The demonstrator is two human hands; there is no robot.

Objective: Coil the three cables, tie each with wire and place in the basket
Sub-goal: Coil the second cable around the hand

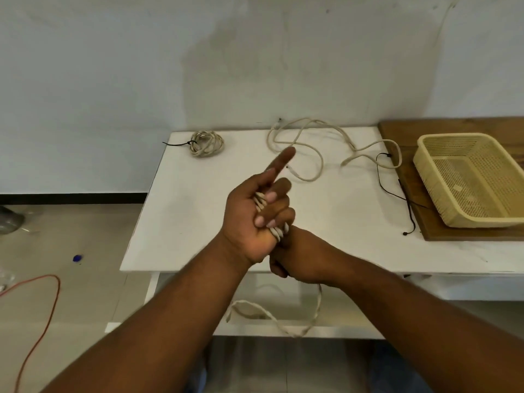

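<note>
Hanging nearest us, the thick cream cable runs up into our right hand, which grips it tight. Just above, our left hand curls 3 fingers round the coil, pointer finger straight

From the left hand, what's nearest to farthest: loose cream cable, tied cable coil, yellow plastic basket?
1. Loose cream cable, just beyond the left hand.
2. Tied cream cable coil, at back left.
3. Yellow plastic mesh basket, far right.
</note>
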